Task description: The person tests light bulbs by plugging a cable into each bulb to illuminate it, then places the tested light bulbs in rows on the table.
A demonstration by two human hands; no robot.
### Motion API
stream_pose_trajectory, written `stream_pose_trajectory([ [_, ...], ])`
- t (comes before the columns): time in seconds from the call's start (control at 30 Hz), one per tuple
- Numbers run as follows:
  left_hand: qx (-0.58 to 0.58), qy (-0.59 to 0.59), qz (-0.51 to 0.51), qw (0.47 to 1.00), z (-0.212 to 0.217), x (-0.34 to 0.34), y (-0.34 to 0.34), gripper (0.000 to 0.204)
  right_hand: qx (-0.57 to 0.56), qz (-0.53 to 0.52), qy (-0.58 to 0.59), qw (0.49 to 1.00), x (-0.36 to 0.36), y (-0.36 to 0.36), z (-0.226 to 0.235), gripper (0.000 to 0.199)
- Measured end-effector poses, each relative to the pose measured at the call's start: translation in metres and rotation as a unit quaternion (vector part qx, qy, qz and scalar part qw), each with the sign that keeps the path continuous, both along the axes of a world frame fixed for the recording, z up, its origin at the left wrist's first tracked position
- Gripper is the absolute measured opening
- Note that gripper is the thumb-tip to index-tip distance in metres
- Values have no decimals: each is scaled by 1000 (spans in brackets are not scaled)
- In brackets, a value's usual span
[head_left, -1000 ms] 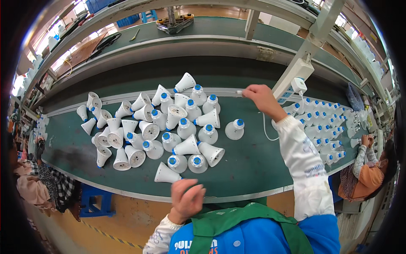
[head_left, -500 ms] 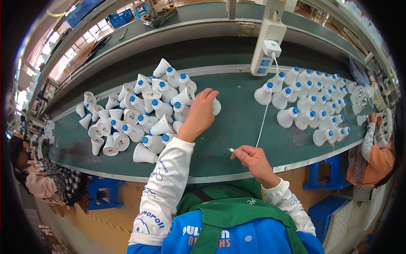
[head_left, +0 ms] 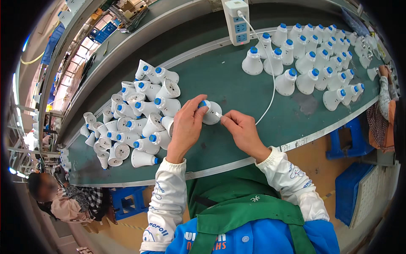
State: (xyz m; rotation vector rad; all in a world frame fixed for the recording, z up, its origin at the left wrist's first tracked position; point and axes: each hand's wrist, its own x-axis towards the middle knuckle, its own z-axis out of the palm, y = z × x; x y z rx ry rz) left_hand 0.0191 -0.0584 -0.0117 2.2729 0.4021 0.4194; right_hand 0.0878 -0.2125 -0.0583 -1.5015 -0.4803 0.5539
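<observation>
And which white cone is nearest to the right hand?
The lone cone between the left hand and right hand; the other cones are grouped farther left or right.

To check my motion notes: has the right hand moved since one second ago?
Yes. The right hand moved away from the power strip, toward the near edge of the table.

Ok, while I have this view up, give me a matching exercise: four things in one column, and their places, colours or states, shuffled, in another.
1. Left hand
2. Right hand
3. Power strip
4. Apron

A. Green, worn over a blue top
B. Pinching a small white tip
C. At the far side of the table, with an adapter plugged in
D. Holding a white cone by its blue-capped end

Pairs: 1-D, 2-B, 3-C, 4-A
</observation>
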Motion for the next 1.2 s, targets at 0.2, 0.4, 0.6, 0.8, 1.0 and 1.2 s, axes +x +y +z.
stream_pose_trajectory([
  [0.2,-11,-19,5,1000,-9,-1,1,24,5,-22,25,999,-5,15,-6,24],
  [0.4,10,-24,-4,1000,-11,0,3,25,16,-32,50,998,-3,17,-9,24],
  [0.6,-9,-25,1,1000,-10,-1,1,24,28,5,72,997,-4,17,-11,24],
  [0.8,-13,-36,-3,999,-12,-1,1,23,60,-21,120,991,-3,17,-8,22],
  [1.0,10,-55,-11,998,-14,0,3,24,50,-13,133,990,-4,17,-5,22],
  [1.2,-14,-43,-5,999,-13,-1,2,23,39,20,124,991,-4,15,0,18],
])
